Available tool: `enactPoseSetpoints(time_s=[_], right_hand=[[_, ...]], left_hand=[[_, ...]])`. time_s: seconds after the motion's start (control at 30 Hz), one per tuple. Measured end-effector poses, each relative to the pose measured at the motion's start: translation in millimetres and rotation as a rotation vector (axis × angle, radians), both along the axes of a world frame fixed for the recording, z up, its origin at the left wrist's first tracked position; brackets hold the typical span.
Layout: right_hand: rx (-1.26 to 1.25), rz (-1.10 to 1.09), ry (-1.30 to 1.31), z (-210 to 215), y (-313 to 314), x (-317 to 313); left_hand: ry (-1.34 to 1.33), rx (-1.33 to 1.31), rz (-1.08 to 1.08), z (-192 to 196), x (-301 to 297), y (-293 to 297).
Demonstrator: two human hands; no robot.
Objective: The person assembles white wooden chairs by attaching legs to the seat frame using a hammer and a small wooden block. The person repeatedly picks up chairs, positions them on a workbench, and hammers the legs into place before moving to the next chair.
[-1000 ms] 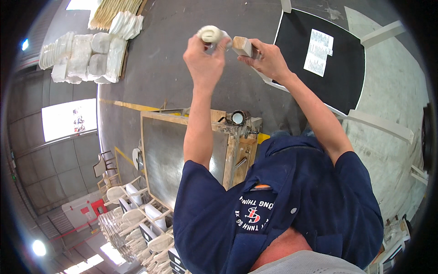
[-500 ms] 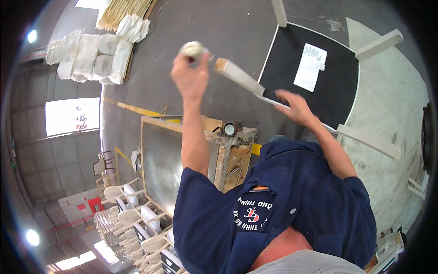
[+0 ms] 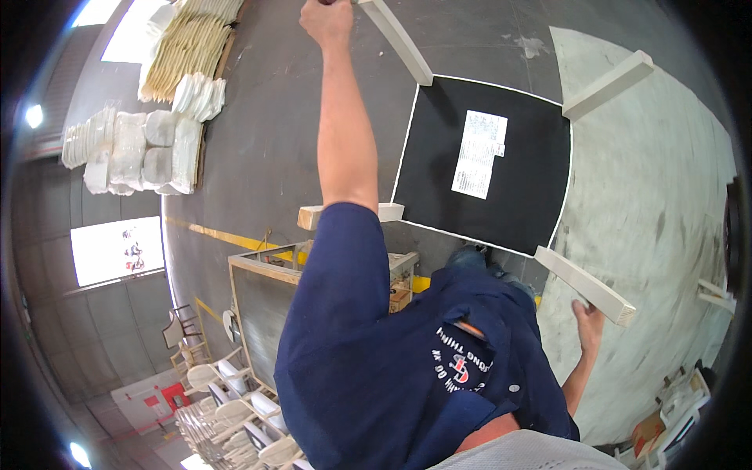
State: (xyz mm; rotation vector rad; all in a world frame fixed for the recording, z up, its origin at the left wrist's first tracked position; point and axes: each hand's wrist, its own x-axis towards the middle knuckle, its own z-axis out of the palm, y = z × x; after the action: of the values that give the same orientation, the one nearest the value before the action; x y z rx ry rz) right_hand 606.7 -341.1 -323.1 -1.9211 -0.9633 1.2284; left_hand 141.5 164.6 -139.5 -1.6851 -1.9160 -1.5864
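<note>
An upturned piece of furniture [image 3: 533,176] with a black underside, white edging and pale square legs stands before me. My left hand [image 3: 327,25] reaches to the top edge of the picture, beside the tip of the far left leg [image 3: 399,43]. Its fingers look curled, but what they hold is cut off. My right hand [image 3: 589,323] is low on the right, next to the near right leg [image 3: 587,286], which partly hides its fingers. Whether it grips that leg I cannot tell. My left arm covers part of the near left leg [image 3: 392,211].
A white printed sheet [image 3: 479,157] lies on the black underside. A pale sheet [image 3: 627,180] covers the floor at right. The wood-framed workbench [image 3: 258,313] stands at near left. Wrapped pale parts [image 3: 145,149] are stacked at far left; chair frames [image 3: 235,415] crowd the lower left.
My left hand has stretched forward to the top edge; the round cream-coloured thing it held is out of sight. My right hand has left the near edge and moved down right.
</note>
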Motion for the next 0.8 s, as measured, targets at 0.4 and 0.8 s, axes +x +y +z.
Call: enactPoseSetpoints(time_s=[0.4, 0.8], right_hand=[[0.511, -0.4, -0.005, 93, 40, -46], [0.502, -0.426, 0.006, 93, 39, -47]], left_hand=[[0.205, -0.229, -0.096, -10, 11, 51], [0.0, -0.115, -0.143, -9, 12, 37]])
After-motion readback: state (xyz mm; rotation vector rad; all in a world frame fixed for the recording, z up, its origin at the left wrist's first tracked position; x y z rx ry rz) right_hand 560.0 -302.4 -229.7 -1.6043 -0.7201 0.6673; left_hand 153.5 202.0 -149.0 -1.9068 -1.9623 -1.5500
